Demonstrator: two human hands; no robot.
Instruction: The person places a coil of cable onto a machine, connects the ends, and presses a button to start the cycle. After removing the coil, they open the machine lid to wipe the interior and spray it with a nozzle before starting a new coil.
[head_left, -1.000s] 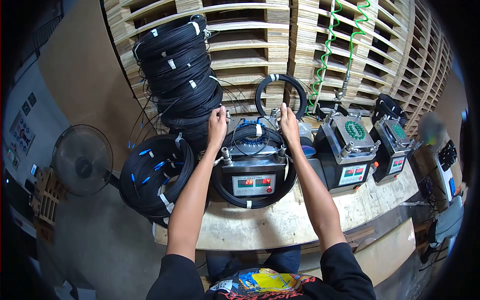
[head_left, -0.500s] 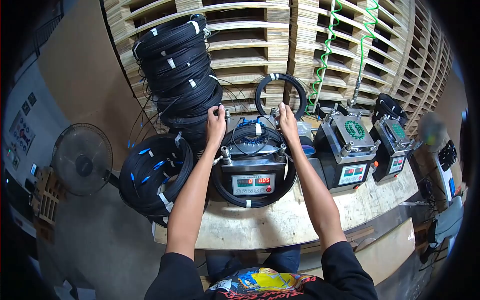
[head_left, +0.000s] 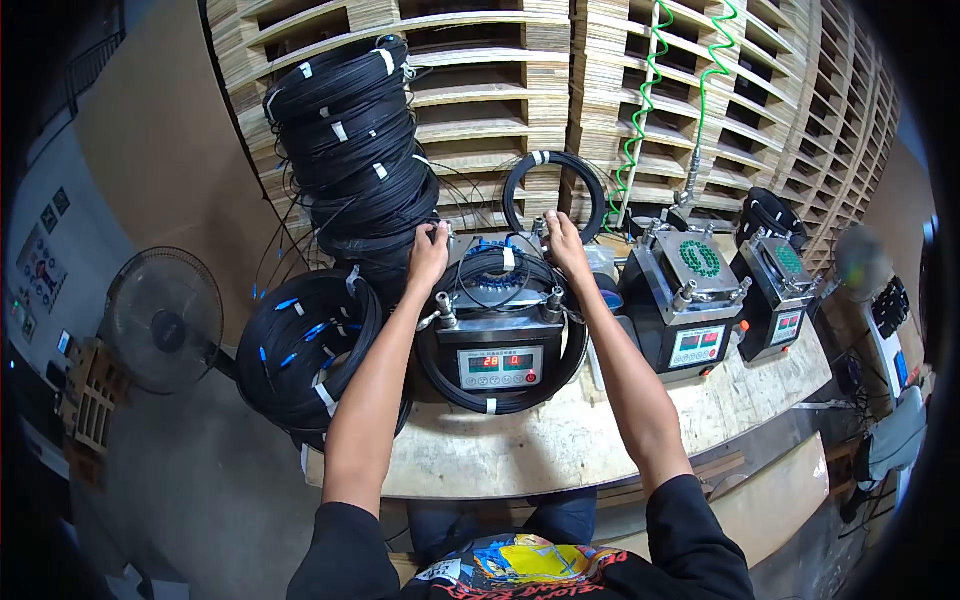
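Observation:
A fibre polishing machine [head_left: 500, 340] with metal corner posts stands in front of me, its lit display [head_left: 500, 366] reading red digits. A black cable coil [head_left: 492, 405] hangs around it, with blue connectors [head_left: 497, 280] ringed on its top plate. My left hand [head_left: 428, 252] is closed at the back left corner post, fingers curled around its top. At the back right corner post [head_left: 540, 228], my right hand [head_left: 566, 246] is closed too, thumb and fingers pinching the knob. Parts of both posts are hidden by my fingers.
Left stands a tall stack of black cable coils [head_left: 360, 150], with a coil with blue connectors [head_left: 320, 340] before it. A lone coil [head_left: 555, 158] leans behind. Two more machines [head_left: 690, 290] [head_left: 780, 290] stand right on the wooden table [head_left: 480, 465]. A fan [head_left: 165, 320] stands left.
The display digits have changed, the left number from 8 to 28 and the right from 0.05 to 0. Both hands stay at the back posts; the view has shifted slightly.

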